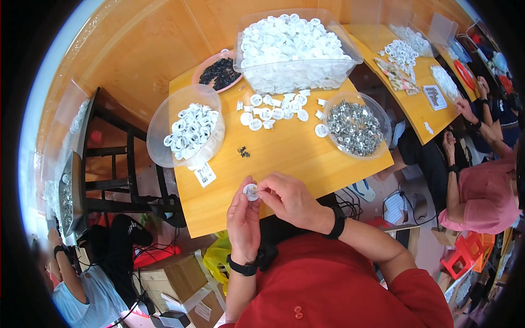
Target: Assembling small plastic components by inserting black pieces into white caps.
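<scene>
Near the table's front edge, my left hand (pixel 243 221) holds a small white round plastic part (pixel 250 192) upright between thumb and fingers, its flat disc turned toward me. My right hand (pixel 290 199) pinches at the disc's right edge; whatever lies between its fingertips is too small to make out. Just beyond my hands lies a little cluster of dark small pieces (pixel 244 152). Farther back, several loose white round parts (pixel 272 113) are scattered on the wooden table (pixel 290 156).
A clear tub of white ring parts (pixel 192 130) stands left, with a label (pixel 205 175) beside it. On the right sits a bowl of small metal pieces (pixel 354 127). Behind are a pink dish of black pieces (pixel 220 73) and a large bin of white parts (pixel 295 52). People work at both sides.
</scene>
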`<state>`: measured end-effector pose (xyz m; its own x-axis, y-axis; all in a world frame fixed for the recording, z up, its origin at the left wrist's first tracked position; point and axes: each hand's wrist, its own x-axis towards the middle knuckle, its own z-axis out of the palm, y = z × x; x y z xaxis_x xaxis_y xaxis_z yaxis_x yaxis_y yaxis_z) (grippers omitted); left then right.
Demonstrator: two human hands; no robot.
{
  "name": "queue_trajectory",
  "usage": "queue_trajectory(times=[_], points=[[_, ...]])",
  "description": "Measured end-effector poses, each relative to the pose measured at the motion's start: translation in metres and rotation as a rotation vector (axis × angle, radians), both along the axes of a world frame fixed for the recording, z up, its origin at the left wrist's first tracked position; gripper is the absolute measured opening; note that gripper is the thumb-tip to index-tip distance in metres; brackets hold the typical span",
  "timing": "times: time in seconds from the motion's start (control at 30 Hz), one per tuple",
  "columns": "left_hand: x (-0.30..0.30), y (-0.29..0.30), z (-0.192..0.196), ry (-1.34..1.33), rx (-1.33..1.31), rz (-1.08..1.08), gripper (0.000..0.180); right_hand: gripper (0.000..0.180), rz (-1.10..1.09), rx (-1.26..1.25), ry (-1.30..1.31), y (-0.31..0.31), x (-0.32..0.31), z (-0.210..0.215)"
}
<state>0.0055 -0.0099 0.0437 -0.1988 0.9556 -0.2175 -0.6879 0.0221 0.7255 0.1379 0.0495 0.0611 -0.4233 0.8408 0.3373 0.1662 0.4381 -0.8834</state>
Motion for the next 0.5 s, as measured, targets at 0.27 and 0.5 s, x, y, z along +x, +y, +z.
queue_trajectory(times=[0.27, 0.5], points=[[0.0048, -0.0011, 0.0013, -0.033, 0.02, 0.013, 0.039, 0.007, -0.009, -0.019, 0.019, -0.0026, 0.0007, -0.0002], [0.0072, -0.0004, 0.0048, -0.029, 0.013, 0.01, 0.039, 0.005, -0.04, 0.013, -0.023, -0.0049, 0.001, -0.0036]])
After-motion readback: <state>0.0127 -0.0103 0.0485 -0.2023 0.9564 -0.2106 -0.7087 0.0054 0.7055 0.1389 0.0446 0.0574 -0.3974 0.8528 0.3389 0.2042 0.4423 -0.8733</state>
